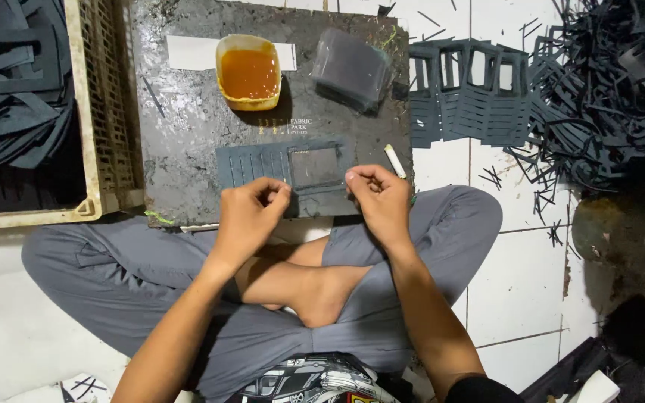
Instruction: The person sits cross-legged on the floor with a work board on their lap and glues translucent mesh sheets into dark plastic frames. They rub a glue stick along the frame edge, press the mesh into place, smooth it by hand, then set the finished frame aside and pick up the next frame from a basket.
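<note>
Dark cut-out piece [285,173], a slotted grey-blue sheet with a square window, lies flat at the lower edge of the grimy black work board [188,127] in the middle of the frame. The left hand [248,216] rests on its lower left part with fingers curled together, thumb meeting forefinger as if pinching its edge; the right hand [381,200] is likewise pressed together at its right end, and whether it grips anything I cannot tell. Above sit a yellow tub of amber glue [248,72] and a stack of dark sheets in clear wrap [351,69]. To do this well, I judge both hands should keep the piece flat and square while pressing evenly along the edges.
</note>
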